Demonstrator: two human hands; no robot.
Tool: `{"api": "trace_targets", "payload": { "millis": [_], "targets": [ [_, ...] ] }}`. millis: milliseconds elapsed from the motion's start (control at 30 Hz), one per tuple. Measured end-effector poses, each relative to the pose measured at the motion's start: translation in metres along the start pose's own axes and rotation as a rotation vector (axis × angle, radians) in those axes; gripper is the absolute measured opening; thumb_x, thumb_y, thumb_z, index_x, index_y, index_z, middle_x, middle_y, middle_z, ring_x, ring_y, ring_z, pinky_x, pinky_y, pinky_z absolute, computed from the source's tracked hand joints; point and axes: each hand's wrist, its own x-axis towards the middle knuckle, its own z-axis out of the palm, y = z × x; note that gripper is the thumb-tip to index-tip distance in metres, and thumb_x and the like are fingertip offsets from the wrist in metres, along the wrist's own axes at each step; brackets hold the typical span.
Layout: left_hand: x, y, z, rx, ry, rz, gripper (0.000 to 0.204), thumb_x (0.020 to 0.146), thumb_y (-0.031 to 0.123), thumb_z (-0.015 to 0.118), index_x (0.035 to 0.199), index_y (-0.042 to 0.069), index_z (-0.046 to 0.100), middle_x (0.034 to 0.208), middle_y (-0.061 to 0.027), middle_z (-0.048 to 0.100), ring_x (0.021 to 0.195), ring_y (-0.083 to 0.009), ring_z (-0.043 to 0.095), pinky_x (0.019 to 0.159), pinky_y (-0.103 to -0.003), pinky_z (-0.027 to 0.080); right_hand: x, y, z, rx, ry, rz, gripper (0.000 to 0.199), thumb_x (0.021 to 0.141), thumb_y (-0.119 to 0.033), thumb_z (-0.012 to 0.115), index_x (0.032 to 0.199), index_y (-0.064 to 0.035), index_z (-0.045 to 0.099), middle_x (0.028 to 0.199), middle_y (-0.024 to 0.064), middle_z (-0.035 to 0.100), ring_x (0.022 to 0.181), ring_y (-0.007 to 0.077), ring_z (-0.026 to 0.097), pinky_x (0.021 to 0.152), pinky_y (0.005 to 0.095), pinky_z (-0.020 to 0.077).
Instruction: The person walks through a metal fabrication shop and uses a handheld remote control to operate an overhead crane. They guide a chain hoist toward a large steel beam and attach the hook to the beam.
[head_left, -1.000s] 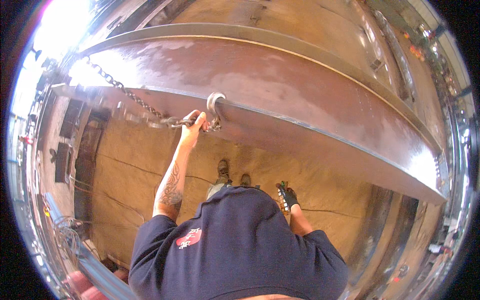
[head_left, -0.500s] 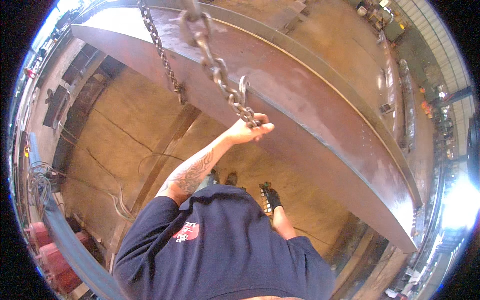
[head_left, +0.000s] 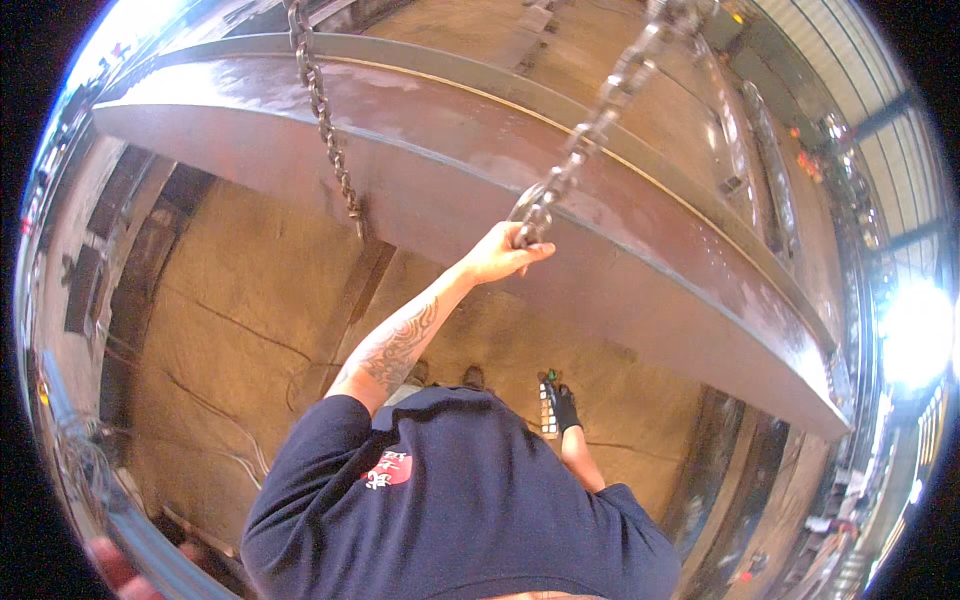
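Note:
My left hand [head_left: 500, 255], bare with a tattooed forearm, is raised and closed on the lower end of a steel lifting chain [head_left: 590, 130], at its ring. The chain runs up to the top right. A second chain [head_left: 325, 130] hangs to the left, its lower end against the side of a long rusty steel beam [head_left: 450, 150] lying in front of me. My right hand [head_left: 567, 408], in a black glove, hangs low by my hip and grips a small handheld control box [head_left: 547, 405] with buttons.
The brown concrete floor [head_left: 250, 330] lies under my feet, with cracks and a cable across it. More long steel sections [head_left: 760, 190] lie beyond the beam at right. Metal stock and red items [head_left: 110, 560] sit at the lower left rim.
My left hand has stayed on the chain's end while the chain swung from running off to the left to running up to the right. The right hand is still low with the control box.

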Motion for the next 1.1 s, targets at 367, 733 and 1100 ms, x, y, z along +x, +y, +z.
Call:
{"api": "trace_targets", "payload": {
  "millis": [367,733,1100],
  "targets": [
    [-0.04,-0.013,-0.005,0.112,-0.04,0.253,0.023,0.084,0.022,0.069,0.07,0.008,0.057,0.061,0.0071,0.047,0.057,-0.0039,0.042,0.051,-0.024,0.033,-0.045,-0.152,0.131,0.489,0.187,-0.51,0.028,0.094,-0.029,0.053,0.114,-0.0099,0.055,0.075,-0.0018,0.059,0.058,0.008,0.056,0.05,0.023,0.0473],
    [-0.027,-0.03,-0.045,-0.17,0.181,0.212,0.012,0.083,0.01,0.068,0.076,0.004,0.061,0.068,0.0036,0.058,0.06,-0.0032,0.049,0.054,-0.021,0.039,-0.036,-0.146,0.153,0.24,0.362,-0.815,0.028,0.093,-0.021,0.055,0.118,-0.0074,0.052,0.083,0.0008,0.059,0.065,0.0108,0.059,0.058,0.0257,0.0519],
    [-0.026,-0.036,-0.061,-0.021,0.292,0.347,0.015,0.083,0.014,0.069,0.075,0.005,0.062,0.062,0.0029,0.056,0.055,-0.005,0.049,0.05,-0.023,0.039,-0.039,-0.117,0.161,0.503,0.295,-0.594,0.024,0.091,-0.029,0.058,0.11,-0.014,0.058,0.077,-0.0041,0.059,0.059,0.0067,0.055,0.051,0.0235,0.0485]
  ]
}}
